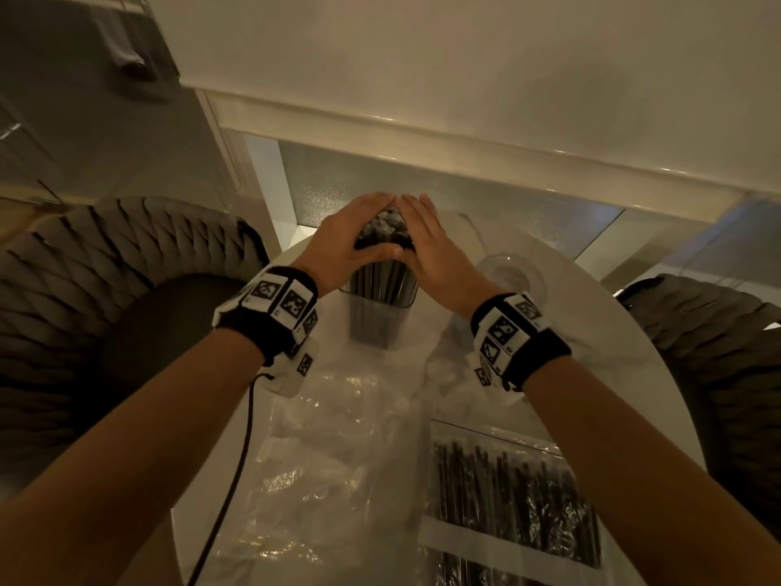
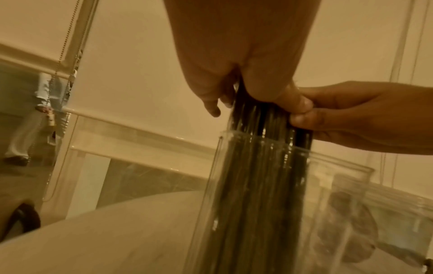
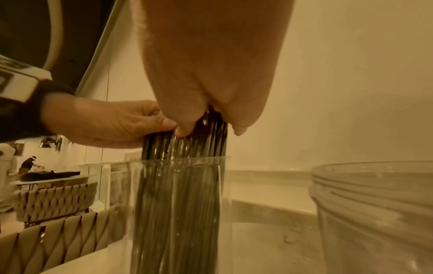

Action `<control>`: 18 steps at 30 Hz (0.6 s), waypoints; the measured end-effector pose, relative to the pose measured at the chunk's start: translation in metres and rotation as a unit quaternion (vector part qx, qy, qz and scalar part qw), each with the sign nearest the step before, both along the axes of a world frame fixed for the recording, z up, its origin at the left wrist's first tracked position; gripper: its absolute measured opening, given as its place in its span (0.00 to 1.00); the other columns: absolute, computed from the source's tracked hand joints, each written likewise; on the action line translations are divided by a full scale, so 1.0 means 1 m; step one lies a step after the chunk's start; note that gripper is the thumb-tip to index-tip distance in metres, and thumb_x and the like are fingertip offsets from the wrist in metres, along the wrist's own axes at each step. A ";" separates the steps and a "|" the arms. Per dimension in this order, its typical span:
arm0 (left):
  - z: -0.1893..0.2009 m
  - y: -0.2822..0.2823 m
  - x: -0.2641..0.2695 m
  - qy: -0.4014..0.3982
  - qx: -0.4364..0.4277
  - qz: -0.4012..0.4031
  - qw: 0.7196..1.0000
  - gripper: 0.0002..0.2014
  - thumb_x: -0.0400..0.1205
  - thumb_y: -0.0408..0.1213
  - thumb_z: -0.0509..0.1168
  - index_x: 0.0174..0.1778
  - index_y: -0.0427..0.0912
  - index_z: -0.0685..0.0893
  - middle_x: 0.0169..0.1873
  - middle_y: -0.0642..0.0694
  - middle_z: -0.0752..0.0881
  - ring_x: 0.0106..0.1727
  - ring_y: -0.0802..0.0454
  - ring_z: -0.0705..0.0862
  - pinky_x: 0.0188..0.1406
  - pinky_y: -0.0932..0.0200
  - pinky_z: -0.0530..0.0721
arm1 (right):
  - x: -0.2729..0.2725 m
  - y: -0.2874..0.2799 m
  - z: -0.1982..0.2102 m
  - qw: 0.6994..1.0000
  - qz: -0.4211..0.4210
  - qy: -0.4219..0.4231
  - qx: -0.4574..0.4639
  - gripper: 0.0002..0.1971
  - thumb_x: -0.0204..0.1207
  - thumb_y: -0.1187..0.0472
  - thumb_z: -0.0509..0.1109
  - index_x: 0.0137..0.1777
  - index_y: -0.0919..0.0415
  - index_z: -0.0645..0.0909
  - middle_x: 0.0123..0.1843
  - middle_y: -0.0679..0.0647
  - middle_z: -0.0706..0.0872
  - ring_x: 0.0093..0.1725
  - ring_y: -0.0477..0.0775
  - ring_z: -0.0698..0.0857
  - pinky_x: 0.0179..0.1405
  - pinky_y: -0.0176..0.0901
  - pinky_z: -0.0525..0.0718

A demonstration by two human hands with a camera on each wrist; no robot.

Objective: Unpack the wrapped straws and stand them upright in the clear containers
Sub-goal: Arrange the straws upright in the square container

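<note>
A bundle of black straws (image 1: 386,230) stands upright in a clear square container (image 1: 359,315) at the middle of the white table. My left hand (image 1: 359,232) and right hand (image 1: 422,236) wrap the bundle's top from either side, thumbs across the near face, fingers meeting behind. In the left wrist view the left hand (image 2: 248,89) grips the straws (image 2: 257,166) above the container rim (image 2: 220,140), the right hand (image 2: 351,115) beside it. The right wrist view shows the right hand (image 3: 211,122) on the straws (image 3: 178,185), the left hand (image 3: 105,122) alongside.
An empty clear round container (image 1: 511,272) (image 3: 374,204) stands just right of the square one. A sealed pack of wrapped black straws (image 1: 515,501) lies near right, crumpled clear wrap (image 1: 329,458) near centre. Woven chairs (image 1: 84,289) flank the table. A wall ledge (image 1: 465,141) runs behind.
</note>
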State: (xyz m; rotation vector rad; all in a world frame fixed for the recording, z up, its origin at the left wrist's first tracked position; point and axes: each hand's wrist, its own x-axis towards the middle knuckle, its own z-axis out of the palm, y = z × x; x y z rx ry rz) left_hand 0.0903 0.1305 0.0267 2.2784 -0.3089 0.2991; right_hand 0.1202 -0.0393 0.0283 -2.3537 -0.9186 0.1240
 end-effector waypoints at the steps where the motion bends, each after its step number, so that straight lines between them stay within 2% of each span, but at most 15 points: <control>1: -0.001 -0.003 -0.002 -0.009 0.000 0.015 1.000 0.31 0.76 0.44 0.72 0.74 0.38 0.71 0.70 0.41 0.76 0.70 0.51 0.75 0.69 0.70 0.66 | 0.002 0.000 0.000 1.000 0.005 -0.004 -0.004 0.30 0.84 0.60 0.58 0.81 0.69 0.51 0.83 0.66 0.55 0.84 0.67 0.46 0.81 0.61 0.54; 7: -0.006 -0.028 -0.010 -0.053 -0.016 0.118 0.991 0.26 0.78 0.41 0.70 0.70 0.33 0.73 0.65 0.37 0.78 0.65 0.44 0.79 0.64 0.67 0.70 | 0.015 -0.004 0.011 0.998 0.032 -0.031 -0.036 0.27 0.83 0.62 0.60 0.80 0.64 0.57 0.81 0.63 0.62 0.83 0.68 0.54 0.80 0.66 0.59; 10: -0.003 -0.033 -0.013 -0.044 -0.032 0.140 0.989 0.27 0.78 0.43 0.70 0.70 0.34 0.72 0.64 0.37 0.76 0.63 0.44 0.79 0.64 0.61 0.75 | 0.014 -0.006 0.019 0.999 0.029 -0.018 -0.038 0.28 0.83 0.60 0.60 0.81 0.61 0.57 0.83 0.61 0.61 0.83 0.67 0.53 0.79 0.69 0.59; 12: 0.000 -0.030 -0.016 -0.012 -0.030 0.125 0.992 0.33 0.76 0.47 0.71 0.73 0.38 0.69 0.67 0.40 0.73 0.65 0.46 0.77 0.67 0.54 0.77 | 0.011 -0.008 0.024 0.999 0.024 -0.013 -0.041 0.30 0.82 0.60 0.61 0.82 0.59 0.55 0.84 0.59 0.57 0.84 0.64 0.52 0.79 0.70 0.58; 15: 0.009 -0.018 -0.022 0.042 -0.048 0.085 0.994 0.47 0.69 0.54 0.75 0.80 0.45 0.57 0.73 0.41 0.65 0.72 0.47 0.70 0.70 0.53 0.72 | 0.009 -0.016 0.027 0.999 0.012 0.000 -0.033 0.37 0.80 0.55 0.65 0.83 0.54 0.48 0.86 0.55 0.49 0.85 0.60 0.48 0.80 0.69 0.54; 18: 0.011 -0.002 -0.032 0.071 -0.077 0.065 0.992 0.57 0.63 0.60 0.76 0.81 0.51 0.49 0.76 0.41 0.59 0.77 0.49 0.62 0.73 0.54 0.65 | 0.004 -0.027 0.026 0.999 -0.009 0.033 0.028 0.44 0.76 0.53 0.71 0.84 0.56 0.45 0.86 0.56 0.47 0.85 0.57 0.47 0.82 0.56 0.52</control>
